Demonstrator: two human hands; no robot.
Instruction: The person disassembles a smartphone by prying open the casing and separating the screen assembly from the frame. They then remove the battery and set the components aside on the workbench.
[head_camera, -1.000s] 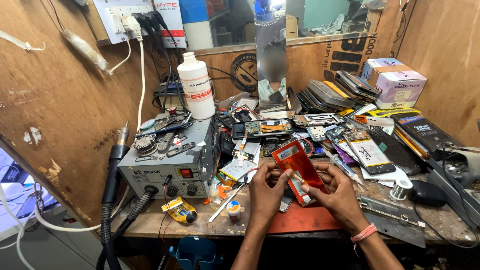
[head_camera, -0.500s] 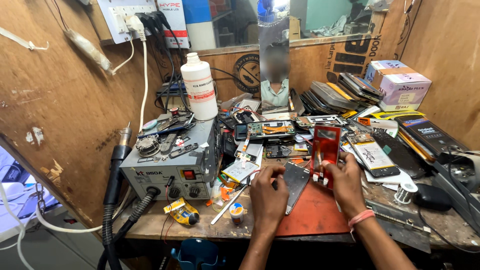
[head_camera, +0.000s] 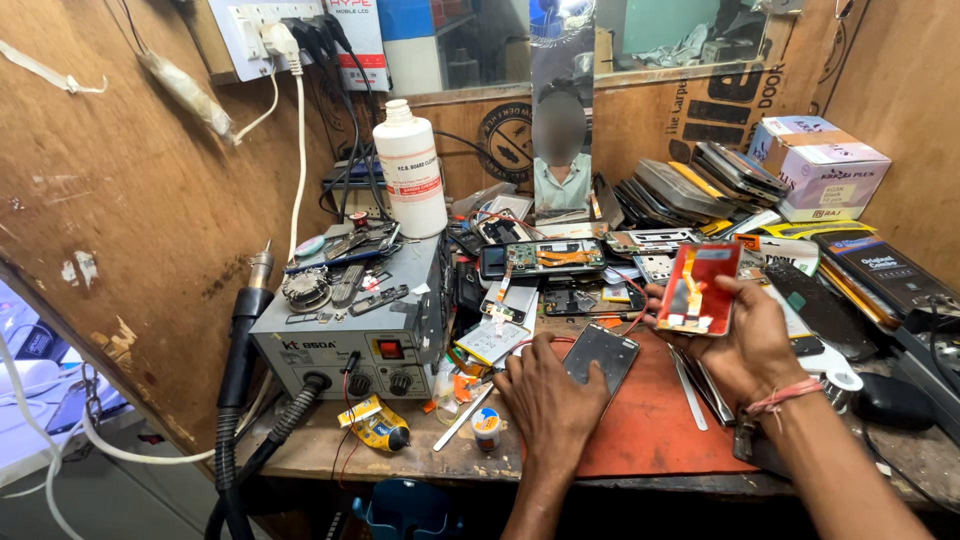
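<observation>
Since half a second ago, the red phone frame (head_camera: 700, 288) has tipped from upright on its edge to a flatter tilt, its open inner side turned up toward the camera, and the right hand (head_camera: 745, 345) has carried it slightly outward, while the dark panel has come to lie flat under the other hand. Nearest the camera, the left hand (head_camera: 548, 395) rests palm down on the red work mat (head_camera: 650, 430), fingers loosely spread, fingertips touching the lower edge of the dark phone panel (head_camera: 600, 355) that lies on the mat. Just right of it, the right hand grips the red phone frame from below and behind, thumb on its left edge and fingers wrapped round the back, holding it in the air above the mat's far right corner. Metal tweezers (head_camera: 688, 375) lie on the mat beneath that hand. To the left, at the bench edge, sit a small yellow meter (head_camera: 375, 425) and the grey hot-air station (head_camera: 350, 330). Farther back, opened phones and circuit boards crowd the bench, with a white plastic bottle (head_camera: 410, 170) behind the station and a stack of phones (head_camera: 700, 180) leaning against the wooden wall.
</observation>
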